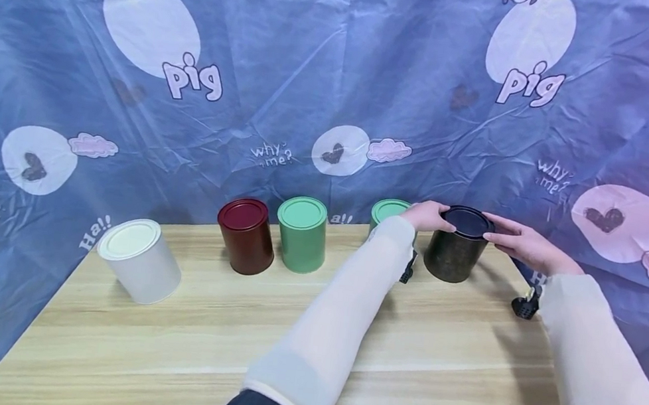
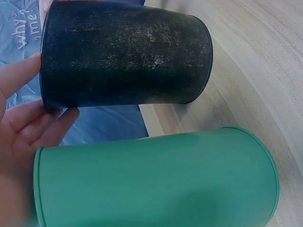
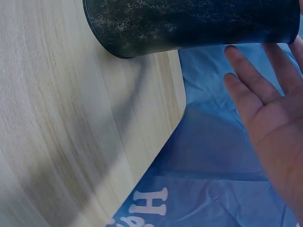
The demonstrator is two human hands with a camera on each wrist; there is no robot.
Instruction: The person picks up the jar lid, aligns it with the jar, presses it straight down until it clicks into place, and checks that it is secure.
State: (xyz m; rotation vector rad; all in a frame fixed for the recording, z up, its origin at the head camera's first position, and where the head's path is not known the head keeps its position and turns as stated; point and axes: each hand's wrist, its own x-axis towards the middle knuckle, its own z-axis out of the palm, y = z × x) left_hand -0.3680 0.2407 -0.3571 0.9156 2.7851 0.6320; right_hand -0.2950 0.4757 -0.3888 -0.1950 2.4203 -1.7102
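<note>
A black can (image 1: 456, 251) with a recessed lid stands at the back right of the table, its side mottled in the wrist views. My left hand (image 1: 426, 217) holds its upper rim from the left, thumb and fingers spread around it. From the right, my right hand (image 1: 527, 242) grips the same rim; in the right wrist view two fingers (image 3: 251, 80) lie just beside the can's wall. A green can (image 2: 156, 184) stands close by on the left, partly hidden by my left hand and sleeve in the head view.
Farther left along the back stand another green can (image 1: 301, 236), a dark red can (image 1: 246, 237) and a white can (image 1: 143, 262). The wooden table (image 1: 174, 359) ends just right of the black can. A blue printed cloth (image 1: 316, 61) hangs behind and around.
</note>
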